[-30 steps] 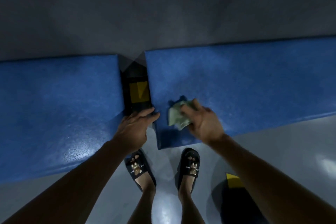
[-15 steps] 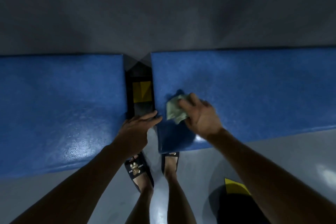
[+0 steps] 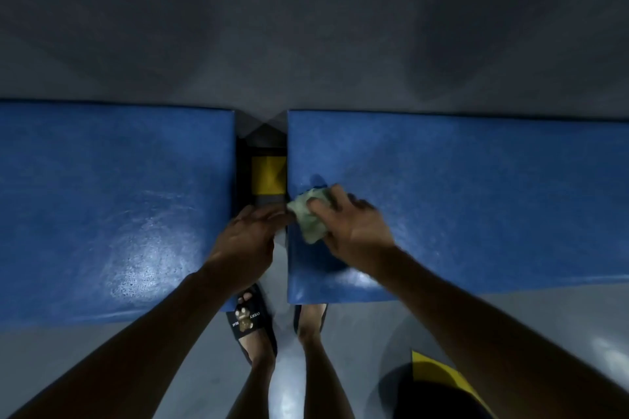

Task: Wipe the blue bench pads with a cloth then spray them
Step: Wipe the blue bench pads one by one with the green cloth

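Two flat, rectangular blue vinyl-covered bench pads lie side by side across the view, the left blue pad and the right blue pad, with a narrow dark gap between them where a black frame piece with a yellow square patch shows. The right hand grips a crumpled pale green cloth, its fingers curled over the top of the wad and pressing it down onto the right blue pad close to that pad's left edge, just beside the gap. The left hand holds nothing; its fingers lie fairly straight and point toward the right, reaching across the near end of the gap so that the fingertips meet the left edge of the right blue pad, just beside the cloth. Shiny, wet-looking patches catch the light on the left blue pad near its front edge and on the front corner of the right blue pad. Below the pads, on the grey glossy floor, stand the person's feet in black slide sandals, the left one printed with a small bear figure, the right one partly hidden under the right pad. A dark garment with a yellow stripe shows at the lower right
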`<move>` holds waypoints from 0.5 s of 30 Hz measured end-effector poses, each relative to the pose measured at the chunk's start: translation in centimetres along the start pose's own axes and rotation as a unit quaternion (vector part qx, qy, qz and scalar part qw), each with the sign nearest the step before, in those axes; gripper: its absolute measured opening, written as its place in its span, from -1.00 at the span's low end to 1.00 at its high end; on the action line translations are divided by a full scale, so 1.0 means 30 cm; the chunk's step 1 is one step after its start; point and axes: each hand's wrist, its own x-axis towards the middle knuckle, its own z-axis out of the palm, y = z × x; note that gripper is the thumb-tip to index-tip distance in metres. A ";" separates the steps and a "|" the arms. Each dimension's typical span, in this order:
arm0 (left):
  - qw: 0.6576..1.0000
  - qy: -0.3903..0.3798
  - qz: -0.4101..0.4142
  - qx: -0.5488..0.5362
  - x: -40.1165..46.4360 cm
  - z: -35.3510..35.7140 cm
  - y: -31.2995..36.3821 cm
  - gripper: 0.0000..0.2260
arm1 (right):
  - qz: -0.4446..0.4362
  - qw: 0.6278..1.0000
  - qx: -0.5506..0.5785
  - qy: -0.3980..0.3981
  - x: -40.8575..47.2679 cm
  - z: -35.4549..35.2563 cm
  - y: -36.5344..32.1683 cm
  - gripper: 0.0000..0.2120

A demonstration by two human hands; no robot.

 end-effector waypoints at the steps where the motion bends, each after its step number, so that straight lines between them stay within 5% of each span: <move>1: 1.000 -0.016 -0.007 0.007 0.006 -0.004 0.005 -0.40 | 0.012 1.000 -0.009 -0.004 0.009 -0.023 0.069 -0.59; 3: 0.999 -0.043 -0.029 0.002 0.022 -0.005 0.011 -0.38 | 0.143 0.989 0.005 0.036 0.018 -0.078 0.213 -0.63; 6: 0.997 -0.066 -0.045 -0.004 0.042 0.003 0.009 -0.38 | 0.429 0.889 0.077 0.144 0.028 -0.134 0.363 -0.73; 8: 0.996 -0.067 -0.054 -0.009 0.048 0.004 -0.001 -0.39 | 0.493 0.848 0.098 0.170 0.069 -0.106 0.332 -0.69; 11: 0.996 -0.055 -0.060 -0.019 0.053 0.001 0.003 -0.41 | 0.385 0.891 0.148 0.193 0.144 -0.021 0.130 -0.58; 15: 0.997 -0.046 -0.051 -0.023 0.063 -0.016 0.018 -0.40 | 0.154 0.982 0.095 0.058 0.196 0.019 -0.056 -0.61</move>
